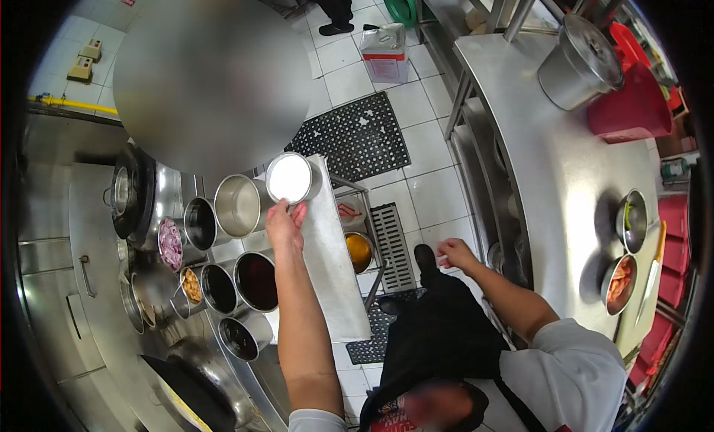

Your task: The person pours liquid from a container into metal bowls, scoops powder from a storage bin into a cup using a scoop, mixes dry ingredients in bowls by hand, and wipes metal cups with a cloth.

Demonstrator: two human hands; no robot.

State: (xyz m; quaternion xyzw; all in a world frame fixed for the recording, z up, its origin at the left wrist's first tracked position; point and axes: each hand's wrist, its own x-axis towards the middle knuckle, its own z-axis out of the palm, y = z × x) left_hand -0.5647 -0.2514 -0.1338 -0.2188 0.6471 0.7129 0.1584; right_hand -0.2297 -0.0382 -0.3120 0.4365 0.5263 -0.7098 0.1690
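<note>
Nearest, behind both hands, white lettering is carried by a red print (pixel 388 421) beside a black apron (pixel 439 328); it is blurred and cut off, and cannot be read. The near rim of a white-filled container (pixel 312 181) is gripped by the left hand (pixel 285 230), its thumb and fingers bent against the edge. The container is held just ahead of the left palm, at the far end of a white-topped table (pixel 323 283); whether it is set down cannot be told. The right hand (pixel 457 254) is left half open, fingers loosely curled, over the tiled floor.

To the left of the left hand, a metal pot (pixel 238 205) is placed beside the container, with dark contents (pixel 256 281) seen in a pot behind it and chopped purple pieces (pixel 170 244) farther left. To the right of the right hand, a steel counter (pixel 535 172) is seen. Well beyond the left hand, a black mat (pixel 372 131) is laid; past it a red-banded tin (pixel 385 54) is stood, its print too small to be read.
</note>
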